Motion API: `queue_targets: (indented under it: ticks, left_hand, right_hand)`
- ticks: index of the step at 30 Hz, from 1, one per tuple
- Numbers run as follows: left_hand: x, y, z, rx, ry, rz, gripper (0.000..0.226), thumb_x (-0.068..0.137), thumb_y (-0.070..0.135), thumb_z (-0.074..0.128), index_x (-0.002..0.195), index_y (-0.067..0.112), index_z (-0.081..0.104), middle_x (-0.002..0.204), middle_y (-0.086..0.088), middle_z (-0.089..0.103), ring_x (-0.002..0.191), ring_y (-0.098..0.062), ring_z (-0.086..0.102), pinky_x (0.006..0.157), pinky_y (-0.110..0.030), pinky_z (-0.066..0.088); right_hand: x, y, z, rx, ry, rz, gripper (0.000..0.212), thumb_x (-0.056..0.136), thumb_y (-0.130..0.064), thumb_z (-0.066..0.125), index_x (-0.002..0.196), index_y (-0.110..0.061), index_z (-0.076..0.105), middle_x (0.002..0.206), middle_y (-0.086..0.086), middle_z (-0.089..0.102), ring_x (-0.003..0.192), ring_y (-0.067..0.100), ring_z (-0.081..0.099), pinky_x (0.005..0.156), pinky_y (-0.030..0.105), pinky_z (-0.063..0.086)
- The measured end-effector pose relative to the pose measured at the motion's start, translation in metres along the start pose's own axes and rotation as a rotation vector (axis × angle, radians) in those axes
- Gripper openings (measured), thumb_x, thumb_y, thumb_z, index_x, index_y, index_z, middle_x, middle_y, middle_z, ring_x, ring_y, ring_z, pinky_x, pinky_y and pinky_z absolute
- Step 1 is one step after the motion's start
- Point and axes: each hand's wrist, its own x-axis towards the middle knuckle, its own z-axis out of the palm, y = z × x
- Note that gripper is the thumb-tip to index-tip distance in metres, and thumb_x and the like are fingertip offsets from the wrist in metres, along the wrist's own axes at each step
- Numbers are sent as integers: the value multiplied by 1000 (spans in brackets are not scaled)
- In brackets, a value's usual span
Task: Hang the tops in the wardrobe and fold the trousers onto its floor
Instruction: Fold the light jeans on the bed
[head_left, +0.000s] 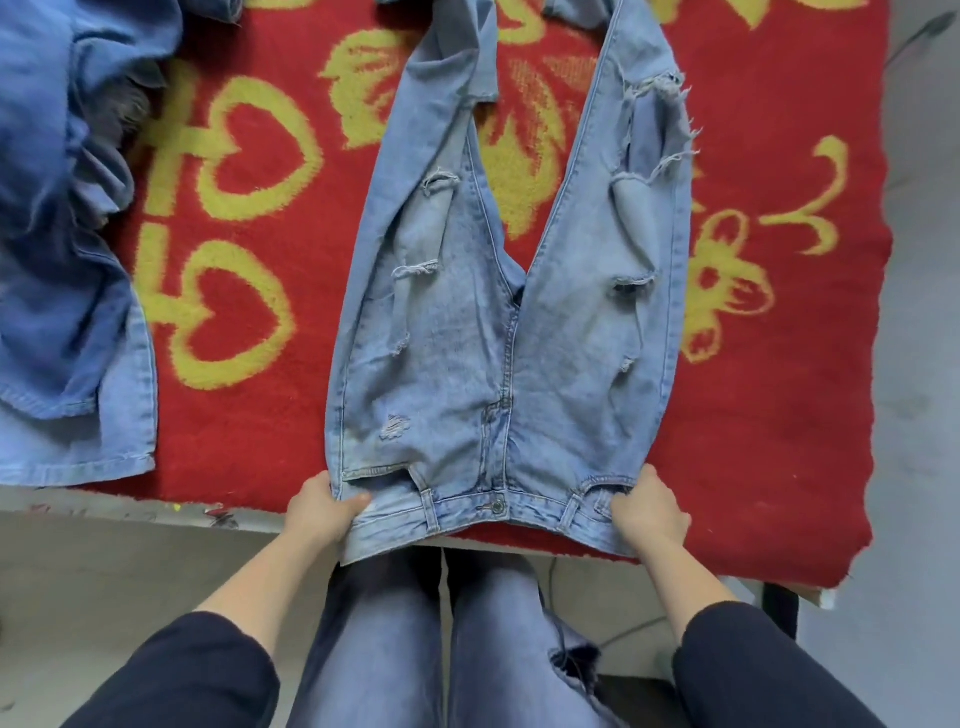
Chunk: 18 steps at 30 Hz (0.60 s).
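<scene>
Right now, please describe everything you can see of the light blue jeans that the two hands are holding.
The light blue jeans are of faded denim with frayed rips down both legs. They lie front up on the red and yellow blanket, legs spread in a V away from the person, their ends beyond the frame. The fly is shut by a metal button. The waistband hangs slightly over the near edge, gripped at one corner by the left hand, at the other by the right hand.

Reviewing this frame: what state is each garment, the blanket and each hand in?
Ripped light jeans: spread flat, front up, buttoned, legs apart, waistband at the table edge.
Blue denim garment: crumpled at the left.
Red blanket: spread across the table.
Left hand: gripping the waistband.
Right hand: gripping the waistband.
</scene>
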Motion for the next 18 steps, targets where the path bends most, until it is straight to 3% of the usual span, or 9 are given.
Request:
queue_targets:
  ticks: [4, 7, 9, 11, 14, 18]
  left_hand:
    - [-18, -16, 1, 44, -186, -82, 16, 82, 10, 71, 98, 9, 67, 100, -11, 69, 90, -25, 62, 78, -30, 46]
    - [-21, -14, -3, 217, -246, -63, 8, 79, 10, 63, 82, 17, 62, 87, -5, 65, 79, -20, 58, 66, -24, 41]
    - [-12, 4, -15, 243, -177, -101, 4, 77, 13, 61, 80, 13, 59, 82, -5, 61, 77, -23, 57, 62, -26, 39]
    - [0, 33, -28, 150, -39, -112, 28, 79, 23, 62, 101, 9, 51, 94, -8, 60, 83, -26, 57, 65, -30, 40]
    - [19, 85, -45, 40, 187, 62, 41, 80, 27, 62, 113, 14, 43, 108, -9, 55, 92, -29, 55, 70, -35, 41]
    - [47, 148, -56, 120, 410, 305, 52, 86, 30, 61, 131, 18, 39, 124, -9, 45, 115, -30, 46, 83, -40, 41]
  right_hand:
    - [-18, 26, -2, 44, -201, 108, 36, 83, -16, 53, 117, -3, 53, 119, 18, 60, 106, 37, 58, 91, 44, 49]
    - [-21, 23, -7, 7, -104, 134, 56, 83, -20, 61, 129, -3, 34, 134, 17, 43, 122, 35, 45, 96, 44, 44]
    - [-17, -2, -23, -61, 89, 16, 69, 80, -20, 67, 134, -7, 28, 141, 14, 31, 129, 33, 33, 99, 45, 37]
    - [-12, -40, -39, -101, 221, -172, 70, 79, -18, 67, 137, -10, 29, 143, 11, 28, 129, 31, 30, 101, 44, 33]
    - [-6, -113, -56, -99, 234, -442, 57, 82, -19, 60, 134, -12, 36, 139, 8, 33, 128, 28, 31, 101, 44, 31]
    - [2, -204, -64, -46, 297, -667, 42, 87, -23, 53, 127, -13, 43, 133, 5, 41, 124, 26, 35, 98, 41, 30]
